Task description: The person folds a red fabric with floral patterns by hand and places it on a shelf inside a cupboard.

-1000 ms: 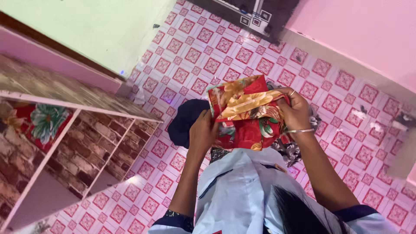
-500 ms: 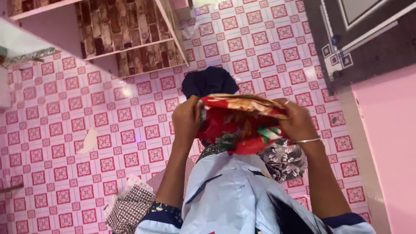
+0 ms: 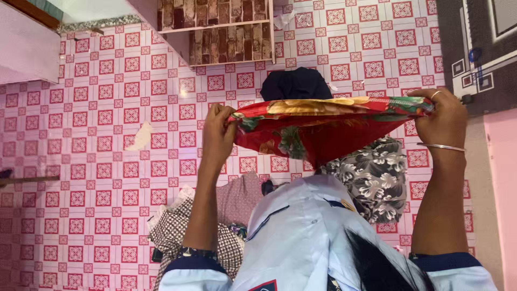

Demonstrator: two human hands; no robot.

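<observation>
While pinched by left hand (image 3: 217, 134), right hand (image 3: 444, 119), red floral cloth (image 3: 323, 126) hangs stretched.

Red floral cloth (image 3: 318, 126) with yellow and green, over pink-and-white patterned floor tiles (image 3: 107, 134).

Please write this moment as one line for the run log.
left hand: grips red floral cloth edge | right hand: grips other edge | cloth: stretched above tiled floor

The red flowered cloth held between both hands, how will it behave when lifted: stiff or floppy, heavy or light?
Probably floppy: the red cloth sags in a pouch between the left hand and the right hand. Likely light, since fingertip pinches at its edges carry it. It seems apt to fold and crease easily, as its upper edge lies doubled.
</observation>
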